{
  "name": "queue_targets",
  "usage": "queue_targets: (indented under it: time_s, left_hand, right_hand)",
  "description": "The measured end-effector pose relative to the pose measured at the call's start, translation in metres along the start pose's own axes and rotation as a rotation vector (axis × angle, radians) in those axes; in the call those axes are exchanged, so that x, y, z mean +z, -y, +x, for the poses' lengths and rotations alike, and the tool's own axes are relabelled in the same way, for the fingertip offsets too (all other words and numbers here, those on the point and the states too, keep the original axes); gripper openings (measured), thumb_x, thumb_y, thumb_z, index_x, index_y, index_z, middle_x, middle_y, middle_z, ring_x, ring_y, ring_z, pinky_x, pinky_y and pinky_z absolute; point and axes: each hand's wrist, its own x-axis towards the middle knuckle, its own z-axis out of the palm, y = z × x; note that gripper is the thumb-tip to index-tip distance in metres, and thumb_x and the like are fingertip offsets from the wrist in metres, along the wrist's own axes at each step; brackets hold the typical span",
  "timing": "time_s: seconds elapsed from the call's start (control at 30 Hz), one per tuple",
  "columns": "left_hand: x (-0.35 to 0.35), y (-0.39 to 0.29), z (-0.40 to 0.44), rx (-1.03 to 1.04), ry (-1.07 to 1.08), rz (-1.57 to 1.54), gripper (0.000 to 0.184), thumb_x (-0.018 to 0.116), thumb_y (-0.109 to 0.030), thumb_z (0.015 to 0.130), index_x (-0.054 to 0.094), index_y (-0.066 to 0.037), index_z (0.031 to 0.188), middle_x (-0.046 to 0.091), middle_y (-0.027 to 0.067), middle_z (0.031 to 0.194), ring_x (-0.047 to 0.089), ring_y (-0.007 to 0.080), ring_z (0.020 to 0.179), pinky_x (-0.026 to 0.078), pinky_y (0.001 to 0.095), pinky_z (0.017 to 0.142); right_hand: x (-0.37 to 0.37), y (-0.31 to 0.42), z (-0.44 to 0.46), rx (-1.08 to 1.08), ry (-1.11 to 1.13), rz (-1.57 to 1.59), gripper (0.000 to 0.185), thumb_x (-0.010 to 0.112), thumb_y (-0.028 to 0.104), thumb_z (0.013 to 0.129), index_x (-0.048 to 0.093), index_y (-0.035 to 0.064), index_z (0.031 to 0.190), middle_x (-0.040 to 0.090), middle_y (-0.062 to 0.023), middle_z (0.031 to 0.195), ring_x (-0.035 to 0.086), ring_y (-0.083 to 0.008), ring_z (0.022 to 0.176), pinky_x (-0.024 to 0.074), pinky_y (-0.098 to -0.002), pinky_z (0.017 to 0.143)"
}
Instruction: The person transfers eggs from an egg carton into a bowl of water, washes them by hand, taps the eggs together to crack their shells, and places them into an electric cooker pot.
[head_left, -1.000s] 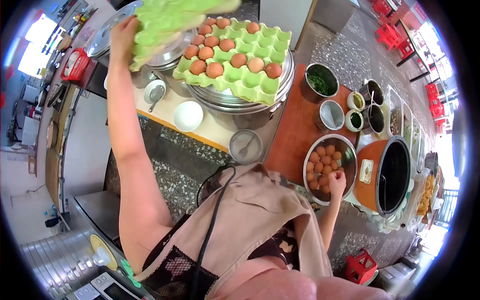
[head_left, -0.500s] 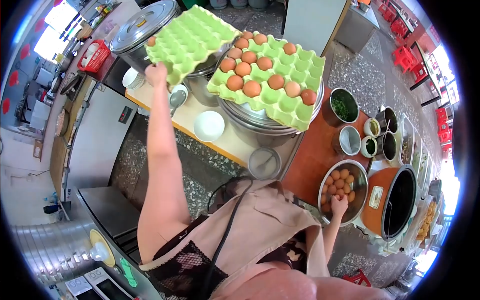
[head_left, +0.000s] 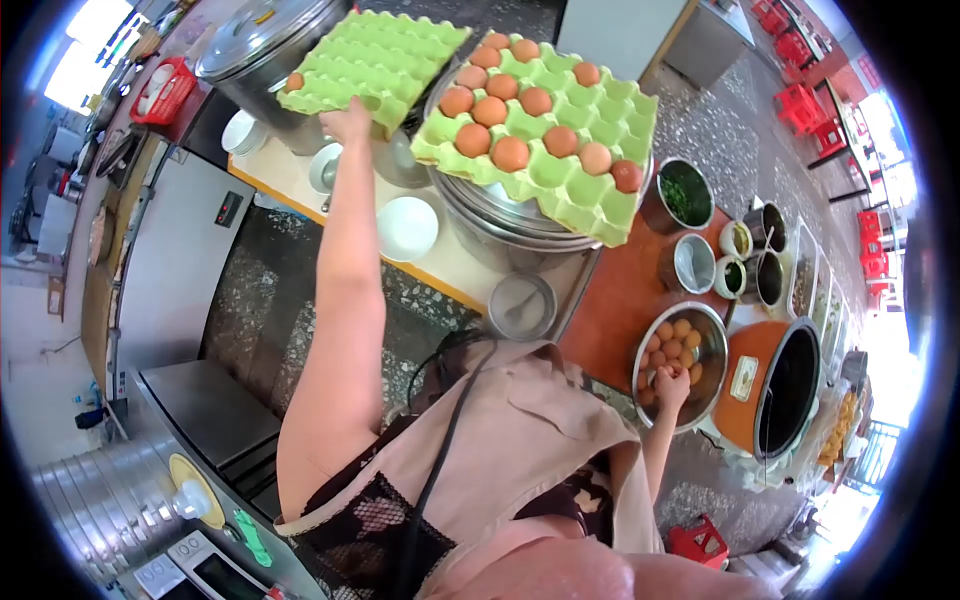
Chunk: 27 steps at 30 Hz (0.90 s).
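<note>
- Speckled stone floor [head_left: 690, 125] lies beside a smooth red-brown table [head_left: 620, 300].
- Left hand [head_left: 345, 122], partly curled, touches a dimpled green tray [head_left: 378, 62]; grip unclear.
- Right hand [head_left: 672, 385], fingers bent, is among smooth brown eggs [head_left: 672, 347] in a round metal bowl [head_left: 710, 348]; hold unclear.

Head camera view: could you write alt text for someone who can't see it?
A person's right hand is in a metal bowl of brown eggs, while their left hand is at the edge of a mostly empty green egg tray. Beside that, a partly filled tray sits on a metal pot.
</note>
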Motion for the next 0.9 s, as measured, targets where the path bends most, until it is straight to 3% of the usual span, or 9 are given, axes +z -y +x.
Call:
queue_targets:
  time_s: [0.03, 0.3, 0.37, 0.43, 0.5, 0.57, 0.67, 0.77, 0.9]
  left_hand:
    - [-0.002, -0.004, -0.007, -0.004, 0.020, -0.002, 0.079, 0.064, -0.035, 0.077, 0.028, 0.014, 0.127, 0.037, 0.0345, 0.128, 0.033, 0.0459, 0.123, 0.030, 0.0467, 0.105]
    - [-0.032, -0.032, -0.036, 0.102, 0.058, 0.107, 0.096, 0.067, -0.042, 0.075, 0.017, 0.016, 0.133, 0.019, 0.0386, 0.135, 0.021, 0.0450, 0.128, 0.025, 0.0439, 0.106]
    - [-0.035, -0.034, -0.040, 0.133, 0.010, 0.091, 0.092, 0.067, -0.041, 0.075, 0.021, 0.014, 0.133, 0.021, 0.0388, 0.134, 0.023, 0.0453, 0.126, 0.026, 0.0447, 0.105]
    - [-0.044, -0.053, -0.063, 0.392, -0.046, 0.204, 0.077, 0.067, -0.035, 0.077, 0.034, 0.008, 0.131, 0.034, 0.0312, 0.132, 0.033, 0.0400, 0.123, 0.030, 0.0427, 0.102]
    - [-0.057, -0.078, -0.099, 0.616, 0.293, -0.018, 0.058, 0.069, -0.027, 0.076, 0.050, 0.000, 0.124, 0.048, 0.0191, 0.125, 0.042, 0.0336, 0.118, 0.035, 0.0396, 0.099]
    - [-0.073, -0.122, -0.153, 0.856, 0.643, 0.021, 0.049, 0.069, -0.020, 0.075, 0.057, -0.006, 0.120, 0.055, 0.0110, 0.118, 0.049, 0.0291, 0.113, 0.038, 0.0378, 0.096]
    - [-0.074, -0.136, -0.172, 1.093, 0.900, 0.338, 0.049, 0.069, -0.016, 0.074, 0.057, -0.010, 0.122, 0.054, 0.0111, 0.118, 0.049, 0.0294, 0.113, 0.039, 0.0371, 0.097]
    - [-0.071, -0.143, -0.163, 0.904, 1.138, 0.287, 0.055, 0.070, -0.013, 0.073, 0.055, -0.014, 0.125, 0.054, 0.0105, 0.117, 0.050, 0.0287, 0.111, 0.040, 0.0351, 0.097]
    - [-0.067, -0.152, -0.162, 1.002, 1.121, 0.446, 0.051, 0.070, -0.005, 0.069, 0.057, -0.008, 0.118, 0.053, 0.0101, 0.115, 0.054, 0.0275, 0.106, 0.044, 0.0315, 0.092]
  right_hand:
    - [-0.003, 0.002, -0.002, 0.009, 0.027, -0.039, 0.039, 0.072, 0.028, 0.067, 0.061, 0.0028, 0.095, 0.066, -0.0178, 0.090, 0.062, -0.0355, 0.089, 0.0481, -0.0417, 0.080]
    - [-0.010, 0.013, -0.018, -0.055, 0.063, -0.113, 0.025, 0.066, 0.017, 0.068, 0.055, 0.0013, 0.084, 0.064, -0.0169, 0.081, 0.061, -0.0364, 0.082, 0.0483, -0.0430, 0.073]
    - [-0.008, 0.012, -0.020, -0.037, 0.089, -0.108, 0.028, 0.066, 0.018, 0.068, 0.056, 0.0010, 0.088, 0.064, -0.0189, 0.084, 0.061, -0.0377, 0.085, 0.0482, -0.0440, 0.075]
    - [-0.003, 0.001, -0.019, -0.093, 0.048, -0.147, 0.031, 0.065, 0.019, 0.068, 0.056, 0.0010, 0.092, 0.063, -0.0214, 0.089, 0.060, -0.0394, 0.088, 0.0477, -0.0459, 0.077]
    - [0.001, -0.006, -0.019, -0.083, 0.042, -0.159, 0.031, 0.064, 0.019, 0.068, 0.057, 0.0011, 0.093, 0.062, -0.0225, 0.091, 0.059, -0.0400, 0.090, 0.0475, -0.0464, 0.078]
    - [0.002, -0.010, -0.021, -0.073, 0.040, -0.175, 0.032, 0.064, 0.019, 0.069, 0.057, 0.0013, 0.094, 0.062, -0.0236, 0.094, 0.059, -0.0406, 0.091, 0.0473, -0.0470, 0.079]
    - [-0.007, 0.001, -0.019, -0.061, 0.123, -0.195, 0.032, 0.063, 0.019, 0.069, 0.059, 0.0030, 0.097, 0.063, -0.0223, 0.089, 0.060, -0.0401, 0.090, 0.0479, -0.0469, 0.079]
    - [-0.011, 0.007, -0.020, -0.092, 0.107, -0.162, 0.033, 0.064, 0.019, 0.069, 0.060, 0.0039, 0.098, 0.064, -0.0211, 0.087, 0.060, -0.0394, 0.089, 0.0482, -0.0467, 0.077]
    - [-0.013, 0.027, -0.015, -0.157, 0.065, -0.187, 0.036, 0.062, 0.024, 0.072, 0.059, 0.0012, 0.100, 0.064, -0.0223, 0.095, 0.059, -0.0396, 0.093, 0.0479, -0.0435, 0.081]
